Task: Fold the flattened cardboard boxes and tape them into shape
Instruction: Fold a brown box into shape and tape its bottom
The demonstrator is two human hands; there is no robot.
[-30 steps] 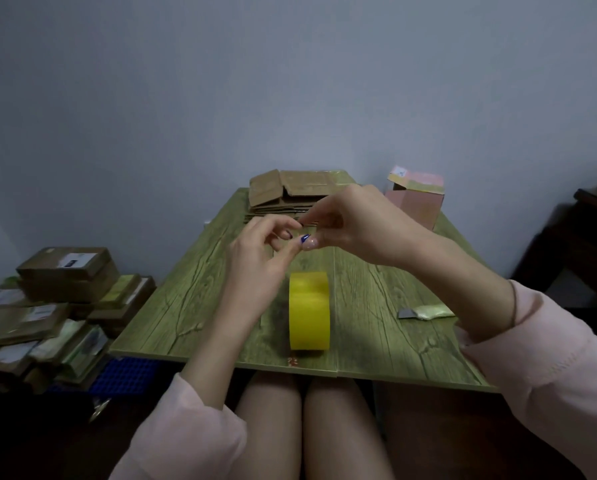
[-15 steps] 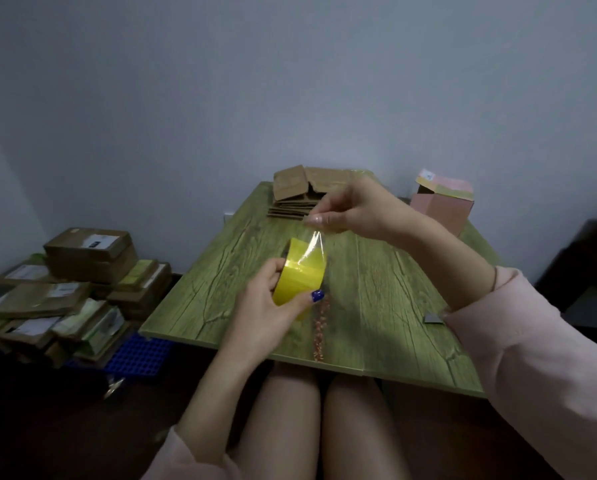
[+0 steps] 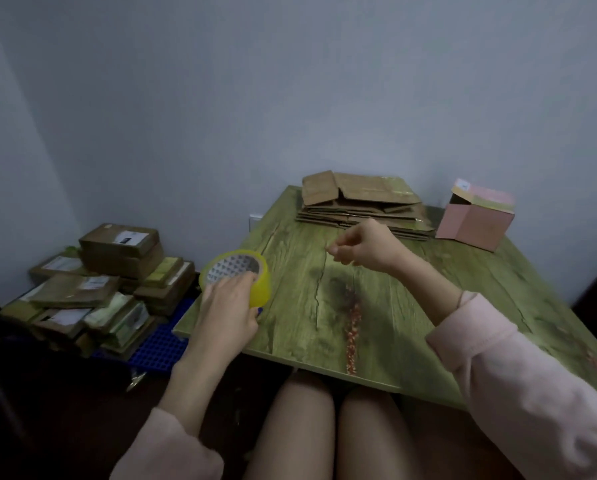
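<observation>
My left hand [image 3: 226,306] grips a yellow tape roll [image 3: 257,289] over the table's left front corner, fingers reaching into its core. Further right and farther back, my right hand [image 3: 363,247] is raised over the table with thumb and fingertips pinched together on the tape end. The clear strip between my hands is barely visible. A stack of flattened cardboard boxes [image 3: 363,206] lies at the back of the green wood-grain table [image 3: 428,292], beyond my right hand.
A pink folded box [image 3: 477,220] stands at the table's back right. On the floor to the left, several taped parcels [image 3: 99,282] are piled on a blue plastic grid [image 3: 162,344]. A wall runs close behind the table. My knees are under the front edge.
My left hand took the roll off the table and carried it left to the table's corner. My right hand stayed pinched near the middle, so my hands drew apart. The view turned left.
</observation>
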